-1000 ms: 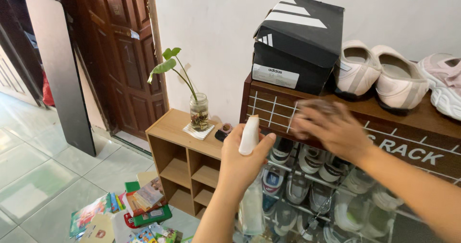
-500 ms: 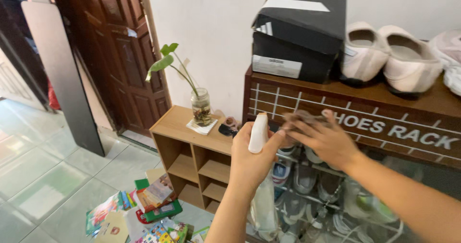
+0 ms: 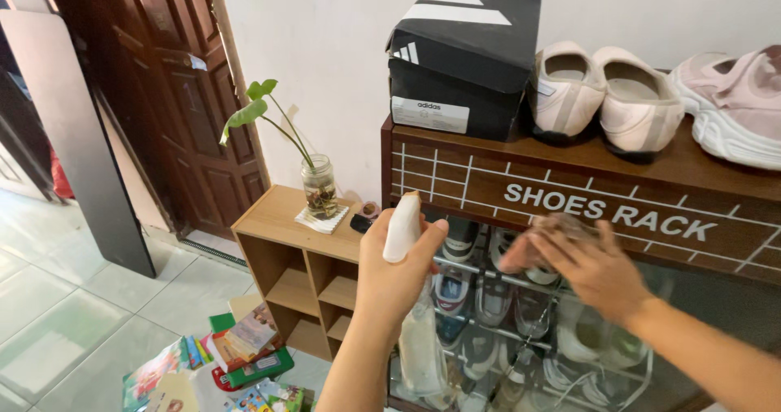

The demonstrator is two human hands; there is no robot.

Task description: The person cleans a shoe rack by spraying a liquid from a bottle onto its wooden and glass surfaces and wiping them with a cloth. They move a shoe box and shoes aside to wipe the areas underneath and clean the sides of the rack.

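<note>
Spray bottle [image 3: 404,241] gripped in closed left hand [image 3: 399,270] before shoe rack [image 3: 569,192], brown cloth [image 3: 553,231] pressed flat under spread right hand [image 3: 590,270] against glass front, shoes [image 3: 488,298] stored inside, plant stem kept in glass jar [image 3: 319,186] on wooden shelf unit [image 3: 301,257].

White wall [image 3: 325,46], dark wooden door [image 3: 175,103], pale tiled floor [image 3: 73,298], low wooden shelf [image 3: 301,257].

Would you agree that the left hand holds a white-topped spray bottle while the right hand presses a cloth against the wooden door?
Not quite. The head view shows the right hand pressing the cloth against the shoe rack, not the door. The left hand does hold the white-topped spray bottle.
</note>
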